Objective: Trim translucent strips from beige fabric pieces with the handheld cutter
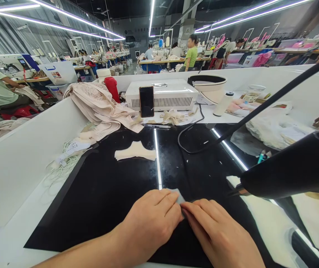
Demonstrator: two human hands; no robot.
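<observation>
1. At the lower centre of the frame, a small grey piece [180,197] sits between the left hand [154,219] and the right hand [221,230], over the black mat [115,193].
2. Left hand: closed, fingers curled over the piece; fingertips and thumb hidden. Right hand: closed in a pinch at the piece's right edge; its lower part is cut off by the bottom of the frame.
3. Obstructions: most of the grey piece is covered by the hands, so its full outline cannot be established. At the right, a thick black arm [287,163] crosses the view and is cut off by the frame edge. Contents of the clear plastic bag [271,126], right of centre, are hard to make out.
4. Materials: the grey piece appears thin, smooth and pliable. The mat is dark and glossy, reflecting the strip lights. Left of centre lies a cream cutout [135,152], soft-looking, with a raised middle and two side wings. Upper left, a heap of beige fabric [100,108] shows folds and a patterned area.
5. Orientation: the visible part of the grey piece slopes from upper left to lower right, a corner towards the top of the frame. Its true long axis cannot be confirmed.
</observation>
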